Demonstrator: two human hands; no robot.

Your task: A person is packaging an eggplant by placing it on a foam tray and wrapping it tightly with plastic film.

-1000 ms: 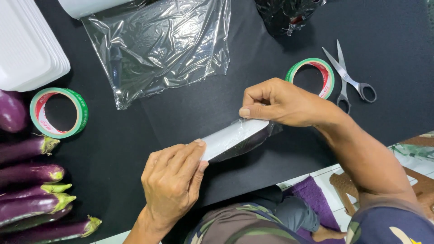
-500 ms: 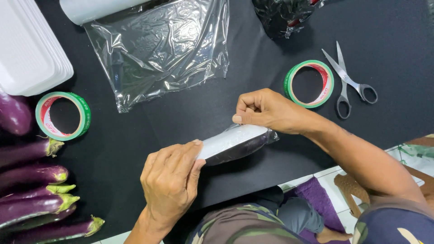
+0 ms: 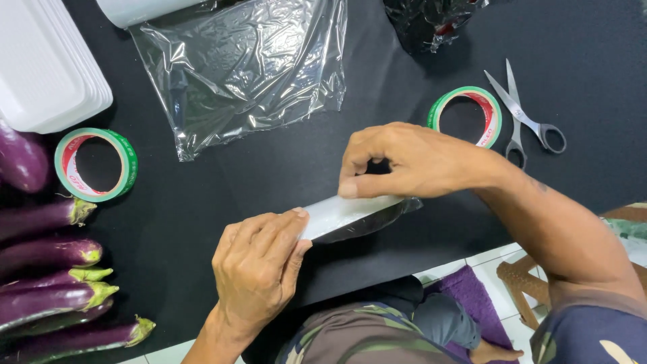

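While you wrap:
left hand (image 3: 259, 269): fingers closed on the wrapped tray (image 3: 354, 214), centre table (image 3: 269, 168)
right hand (image 3: 404, 162): pinching its film at 3 o'clock; pull snug

Glossy crinkled plastic film (image 3: 249, 67), matt black tabletop (image 3: 377, 81), metal scissors (image 3: 522, 114)

Wrapped tray (image 3: 350, 214) half under left hand (image 3: 259, 266) (contents unclear), aubergines (image 3: 47, 296) edge-cropped

Left hand (image 3: 259, 266) sat palm down, fingers curled over the near end of the wrapped tray (image 3: 350, 214); right hand (image 3: 411, 162) arched above its far end, thumb pinching down.
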